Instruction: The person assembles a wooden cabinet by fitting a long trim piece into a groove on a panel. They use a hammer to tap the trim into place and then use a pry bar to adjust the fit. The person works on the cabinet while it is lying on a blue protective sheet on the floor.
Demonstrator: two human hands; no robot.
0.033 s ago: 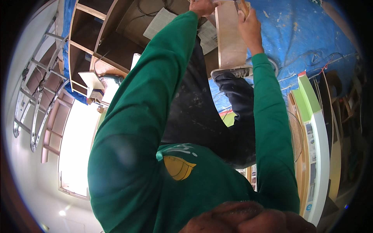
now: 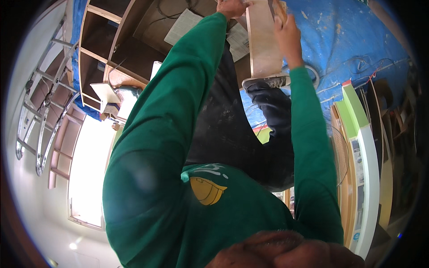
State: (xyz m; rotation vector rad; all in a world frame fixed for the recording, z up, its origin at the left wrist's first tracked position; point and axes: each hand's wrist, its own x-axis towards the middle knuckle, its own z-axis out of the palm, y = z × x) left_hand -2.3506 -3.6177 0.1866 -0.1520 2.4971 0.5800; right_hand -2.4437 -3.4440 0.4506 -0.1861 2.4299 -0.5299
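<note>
Near the top edge, my right hand point(image 2: 289, 41) is closed around a light wooden tool handle point(image 2: 280, 12). The tool's working end is not visible, so its kind is unclear. Below and beside that hand runs a pale wooden board point(image 2: 262, 47), its near end close to my shoe point(image 2: 268, 83). My left hand point(image 2: 232, 7) is at the board's far left edge, fingers bent against it and seeming to grip it; the picture's edge cuts part of them off.
Brown open-fronted cabinets point(image 2: 134, 56) lie to the left, with newspaper sheets point(image 2: 184, 27) on them. Paint-spotted blue sheeting point(image 2: 344, 35) spreads on the right, with cords point(image 2: 361, 64) across it. A metal ladder point(image 2: 44, 96) stands far left; white and green panels point(image 2: 364, 156) stand at right.
My right hand and forearm have shifted slightly down toward me, the wooden handle moving with them. My left hand stays almost in the same place at the board's edge.
</note>
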